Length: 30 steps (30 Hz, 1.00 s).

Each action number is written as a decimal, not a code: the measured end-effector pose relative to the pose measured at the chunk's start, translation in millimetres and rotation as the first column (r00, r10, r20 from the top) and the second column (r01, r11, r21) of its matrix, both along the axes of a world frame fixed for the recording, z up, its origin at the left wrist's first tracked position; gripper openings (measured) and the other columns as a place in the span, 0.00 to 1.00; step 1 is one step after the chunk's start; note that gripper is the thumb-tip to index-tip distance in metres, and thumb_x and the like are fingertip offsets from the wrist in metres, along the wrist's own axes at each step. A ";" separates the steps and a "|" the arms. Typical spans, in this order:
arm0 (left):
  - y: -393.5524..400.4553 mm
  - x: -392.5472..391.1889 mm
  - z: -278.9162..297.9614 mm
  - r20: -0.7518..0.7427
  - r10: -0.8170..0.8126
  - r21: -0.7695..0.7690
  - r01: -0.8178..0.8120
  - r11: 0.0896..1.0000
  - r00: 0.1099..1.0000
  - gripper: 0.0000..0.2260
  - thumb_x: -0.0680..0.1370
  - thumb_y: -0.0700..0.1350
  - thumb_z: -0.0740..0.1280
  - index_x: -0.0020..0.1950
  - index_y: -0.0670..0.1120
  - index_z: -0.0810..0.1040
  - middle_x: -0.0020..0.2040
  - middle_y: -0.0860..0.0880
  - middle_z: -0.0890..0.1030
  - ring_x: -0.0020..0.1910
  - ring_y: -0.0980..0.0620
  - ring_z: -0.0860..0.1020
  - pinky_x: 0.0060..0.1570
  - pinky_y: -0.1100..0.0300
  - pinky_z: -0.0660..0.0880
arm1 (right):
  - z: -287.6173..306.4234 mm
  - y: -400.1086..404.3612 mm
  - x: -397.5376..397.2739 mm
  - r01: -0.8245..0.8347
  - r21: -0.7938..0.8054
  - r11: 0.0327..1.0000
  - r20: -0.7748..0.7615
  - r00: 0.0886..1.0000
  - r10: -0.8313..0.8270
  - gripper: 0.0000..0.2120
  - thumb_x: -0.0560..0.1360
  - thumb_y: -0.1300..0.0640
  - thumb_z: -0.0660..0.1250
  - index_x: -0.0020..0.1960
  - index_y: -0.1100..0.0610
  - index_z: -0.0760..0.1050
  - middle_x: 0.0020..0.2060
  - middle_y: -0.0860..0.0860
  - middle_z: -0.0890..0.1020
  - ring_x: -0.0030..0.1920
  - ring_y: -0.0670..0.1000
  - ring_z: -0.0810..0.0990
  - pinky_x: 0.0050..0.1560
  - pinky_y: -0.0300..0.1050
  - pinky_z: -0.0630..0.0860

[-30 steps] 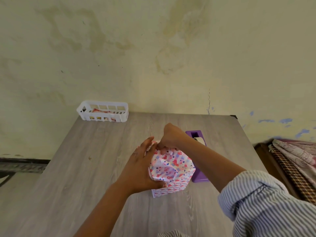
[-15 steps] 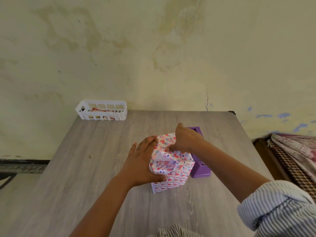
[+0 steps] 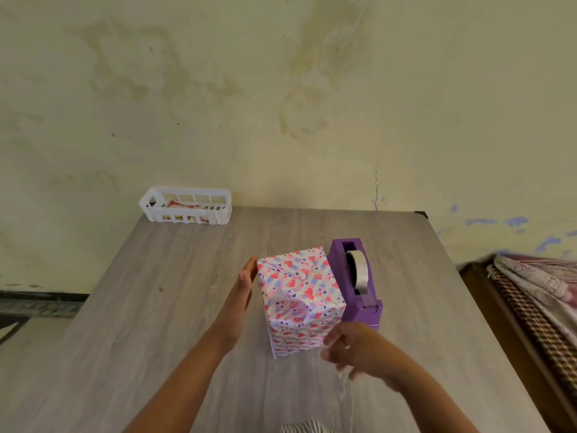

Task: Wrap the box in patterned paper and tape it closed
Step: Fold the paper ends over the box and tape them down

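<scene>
Wrapped box (image 3: 299,303), standing upright on its short end at the centre of the frame, on the grey wood-grain bench (image 3: 156,307). Heart-patterned paper covers every visible face; the folded flaps meet on the top face, and no tape can be made out over them. Left hand (image 3: 243,289), just left of the box: fingers straight and together, palm toward the side face, at or just off the paper; contact cannot be confirmed, and it holds nothing. Right hand (image 3: 349,350), at the lower right of the box and blurred: fingers loosely curled; a faint translucent streak below it may be a strip of tape, but whether anything is pinched cannot be told. Purple tape dispenser (image 3: 356,282), just beside the box on its right, the roll seated in its slot. White slotted basket (image 3: 187,206), upper left of the bench against the stained wall, well apart from the work.

Likely hazards: the top folds, with neither hand on them, could spring open before tape is laid; the tall, narrow box could tip toward the dispenser if the left hand pushes sideways; a loose strip, if one is held, could curl on itself or catch the paper crooked and tear the print when lifted.
</scene>
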<state>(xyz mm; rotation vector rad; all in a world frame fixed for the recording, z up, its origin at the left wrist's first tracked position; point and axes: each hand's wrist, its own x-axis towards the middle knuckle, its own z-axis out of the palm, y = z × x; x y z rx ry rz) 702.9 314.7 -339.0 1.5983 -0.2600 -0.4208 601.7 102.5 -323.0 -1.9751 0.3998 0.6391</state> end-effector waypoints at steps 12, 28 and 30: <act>9.8 -44.9 -14.4 0.162 0.324 0.038 -0.334 0.942 0.932 0.34 0.68 0.76 0.54 0.60 0.52 0.73 0.51 0.57 0.83 0.51 0.55 0.81 0.53 0.55 0.74 | -2.8 3.8 9.5 0.172 0.325 0.930 0.219 0.943 -0.251 0.38 0.60 0.45 0.77 0.66 0.46 0.65 0.58 0.47 0.77 0.50 0.47 0.81 0.41 0.38 0.77; 1.6 -24.3 8.2 0.365 0.266 0.344 -0.395 0.852 0.892 0.14 0.73 0.53 0.71 0.54 0.49 0.76 0.49 0.57 0.80 0.48 0.59 0.78 0.48 0.60 0.72 | 8.2 -7.5 53.0 0.340 0.257 0.905 0.316 0.855 -0.411 0.14 0.74 0.52 0.70 0.56 0.54 0.72 0.52 0.50 0.82 0.52 0.50 0.81 0.54 0.55 0.79; 5.6 -36.0 9.8 0.368 0.194 0.402 -0.344 0.849 0.909 0.11 0.71 0.57 0.71 0.42 0.50 0.78 0.39 0.58 0.81 0.42 0.62 0.79 0.41 0.64 0.71 | 12.7 -10.5 58.5 0.347 0.179 0.921 0.372 0.843 -0.390 0.11 0.75 0.53 0.68 0.56 0.55 0.73 0.50 0.51 0.82 0.49 0.51 0.82 0.53 0.55 0.79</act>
